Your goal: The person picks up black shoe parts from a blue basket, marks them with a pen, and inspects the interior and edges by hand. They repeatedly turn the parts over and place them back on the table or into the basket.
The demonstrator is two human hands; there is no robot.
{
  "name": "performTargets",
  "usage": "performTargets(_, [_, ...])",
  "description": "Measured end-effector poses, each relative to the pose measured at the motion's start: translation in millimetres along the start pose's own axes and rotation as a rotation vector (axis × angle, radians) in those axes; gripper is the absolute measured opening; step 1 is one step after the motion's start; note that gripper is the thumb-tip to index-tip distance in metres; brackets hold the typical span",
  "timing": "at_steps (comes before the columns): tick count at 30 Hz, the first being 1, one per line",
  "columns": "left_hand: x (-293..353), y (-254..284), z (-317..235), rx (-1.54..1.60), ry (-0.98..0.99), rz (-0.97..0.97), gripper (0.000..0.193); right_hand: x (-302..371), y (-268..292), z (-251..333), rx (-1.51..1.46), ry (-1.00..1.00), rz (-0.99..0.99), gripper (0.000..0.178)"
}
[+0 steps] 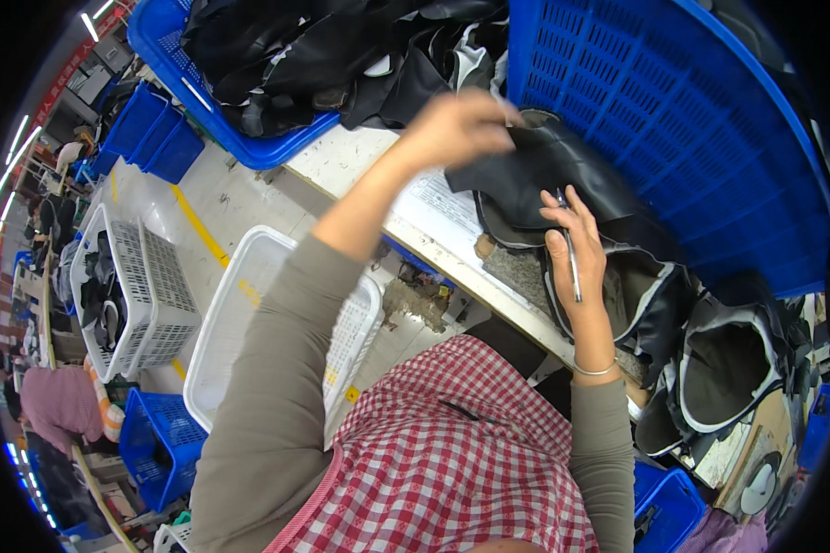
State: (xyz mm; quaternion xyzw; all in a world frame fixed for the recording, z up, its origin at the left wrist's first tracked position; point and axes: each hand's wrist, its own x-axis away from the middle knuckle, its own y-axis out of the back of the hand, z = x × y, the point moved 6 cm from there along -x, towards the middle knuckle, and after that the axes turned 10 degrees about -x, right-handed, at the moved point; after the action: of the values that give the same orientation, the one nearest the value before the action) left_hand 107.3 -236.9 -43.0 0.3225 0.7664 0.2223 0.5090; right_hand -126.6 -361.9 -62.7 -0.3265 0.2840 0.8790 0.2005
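Black leather piece (pixel 572 170) lay over the bench (pixel 327 158), right of the frame's upper centre, just beside a tall blue crate (pixel 673 138). From where I stood, the left hand (pixel 466 129) was a blur by its upper-left end; I couldn't tell whether it pinched anything. The right hand (pixel 588 263), half curled at the leather's lower edge, gripped a slim pen (pixel 572 253). Toward the top left, a blue basket (pixel 254 153) brimmed with dark scraps (pixel 286 55).

Black leather piece (pixel 576 175) lies bulging; pen (pixel 574 262) slants.
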Motion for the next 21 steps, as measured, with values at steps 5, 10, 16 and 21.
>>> performTargets(5, [7, 192, 96, -1.239, 0.434, -0.528, 0.051, 9, -5, -17, 0.018, -0.036, 0.041, 0.025])
performTargets(10, [65, 197, 136, -0.564, 0.91, 0.162, 0.023, 18, -4, -13, 0.063, -0.01, 0.043, 0.022])
performTargets(16, [85, 225, -24, 0.364, 0.578, -0.669, 0.012, 20, 0, -3, -0.023, -0.055, 0.048, 0.026])
performTargets(21, [104, 165, -74, 0.913, 0.541, -0.963, 0.007, 28, -28, 25, -0.464, -0.094, 0.068, 0.072])
